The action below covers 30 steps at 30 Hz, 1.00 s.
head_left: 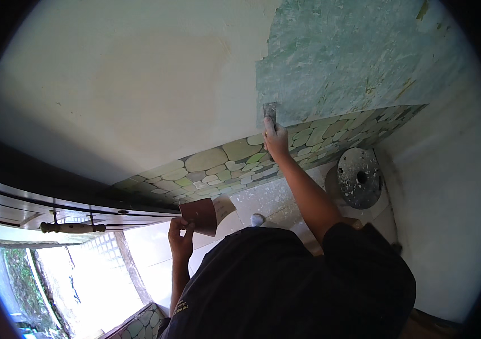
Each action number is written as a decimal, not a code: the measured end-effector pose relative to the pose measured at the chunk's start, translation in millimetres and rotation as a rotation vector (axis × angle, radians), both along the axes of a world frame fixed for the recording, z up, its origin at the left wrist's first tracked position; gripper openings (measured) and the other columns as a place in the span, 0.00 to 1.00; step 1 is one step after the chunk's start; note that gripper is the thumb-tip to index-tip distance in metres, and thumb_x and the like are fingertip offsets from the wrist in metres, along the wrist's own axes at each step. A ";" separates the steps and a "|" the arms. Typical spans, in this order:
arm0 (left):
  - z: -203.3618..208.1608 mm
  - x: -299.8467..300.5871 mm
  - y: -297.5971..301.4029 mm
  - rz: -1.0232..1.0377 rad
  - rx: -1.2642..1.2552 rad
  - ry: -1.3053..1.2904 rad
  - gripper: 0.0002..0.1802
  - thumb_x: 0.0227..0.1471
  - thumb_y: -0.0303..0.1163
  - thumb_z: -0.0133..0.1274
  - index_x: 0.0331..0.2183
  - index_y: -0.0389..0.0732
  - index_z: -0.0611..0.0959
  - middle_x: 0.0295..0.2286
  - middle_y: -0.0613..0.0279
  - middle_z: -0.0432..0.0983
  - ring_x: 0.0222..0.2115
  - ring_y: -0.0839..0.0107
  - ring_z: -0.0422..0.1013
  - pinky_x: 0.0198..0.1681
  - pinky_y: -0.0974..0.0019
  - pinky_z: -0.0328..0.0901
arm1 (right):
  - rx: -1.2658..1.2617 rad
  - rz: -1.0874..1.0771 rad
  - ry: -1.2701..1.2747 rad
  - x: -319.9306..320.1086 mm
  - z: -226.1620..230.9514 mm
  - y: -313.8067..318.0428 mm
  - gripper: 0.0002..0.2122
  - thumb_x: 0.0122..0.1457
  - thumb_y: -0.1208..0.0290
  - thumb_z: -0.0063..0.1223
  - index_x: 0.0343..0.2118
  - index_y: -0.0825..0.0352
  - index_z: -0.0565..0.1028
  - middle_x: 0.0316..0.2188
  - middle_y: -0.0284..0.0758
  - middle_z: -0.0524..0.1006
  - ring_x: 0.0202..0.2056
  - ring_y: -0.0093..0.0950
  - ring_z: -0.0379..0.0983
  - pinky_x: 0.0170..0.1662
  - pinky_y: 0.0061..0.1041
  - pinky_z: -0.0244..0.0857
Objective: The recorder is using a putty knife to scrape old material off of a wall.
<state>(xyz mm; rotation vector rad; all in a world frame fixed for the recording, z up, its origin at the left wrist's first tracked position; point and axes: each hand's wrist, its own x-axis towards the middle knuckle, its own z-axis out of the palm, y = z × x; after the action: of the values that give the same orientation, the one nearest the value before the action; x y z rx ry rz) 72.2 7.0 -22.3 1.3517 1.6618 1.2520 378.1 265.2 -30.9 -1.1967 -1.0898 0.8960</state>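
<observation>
My right hand (276, 141) is closed round the handle of a scraper (271, 107). The scraper's blade is at the wall, by the border between the white coat (195, 73) and a bare blue-green patch (336, 62). Low on the left, my left hand (181, 239) pinches a curled sheet of sandpaper (199, 217) by its edge. The sheet shows a reddish-brown face and a paler back, and it is held away from the wall.
Stone-patterned tiles (206, 161) run along the wall's bottom. A round grey stool (359, 179) with holes, spattered white, stands at right. White flakes lie on the floor (257, 198). To the left is a dark wooden door with a handle (73, 227), beside a bright opening.
</observation>
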 end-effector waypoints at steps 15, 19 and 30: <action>3.1 -36.5 -26.6 -0.014 0.020 -0.051 0.10 0.45 0.21 0.56 0.27 0.40 0.70 0.25 0.66 0.70 0.27 0.78 0.65 0.33 0.73 0.61 | -0.156 0.004 0.114 -17.5 23.8 -31.0 0.27 0.57 0.47 0.48 0.11 0.66 0.66 0.06 0.29 0.62 0.08 0.22 0.61 0.12 0.25 0.52; 1.9 -42.4 -35.7 -0.009 0.020 -0.049 0.10 0.45 0.21 0.56 0.27 0.39 0.71 0.24 0.66 0.70 0.26 0.77 0.64 0.33 0.73 0.61 | -0.276 -0.070 -0.057 -14.4 -12.9 -49.6 0.26 0.59 0.49 0.46 0.11 0.63 0.63 0.06 0.28 0.60 0.06 0.20 0.56 0.10 0.20 0.50; -25.4 -62.5 -72.0 -0.011 -0.023 -0.114 0.13 0.45 0.18 0.55 0.29 0.41 0.68 0.26 0.66 0.70 0.26 0.81 0.66 0.34 0.76 0.62 | -0.312 -0.041 0.088 -19.5 -37.3 -65.7 0.26 0.57 0.45 0.46 0.12 0.62 0.62 0.07 0.28 0.61 0.06 0.21 0.57 0.11 0.22 0.52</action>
<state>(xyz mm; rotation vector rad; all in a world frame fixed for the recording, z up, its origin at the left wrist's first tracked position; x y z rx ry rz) 9.7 -65.0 -47.7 1.2507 1.5828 1.2759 358.6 199.5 -68.2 -1.4155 -0.8721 1.1039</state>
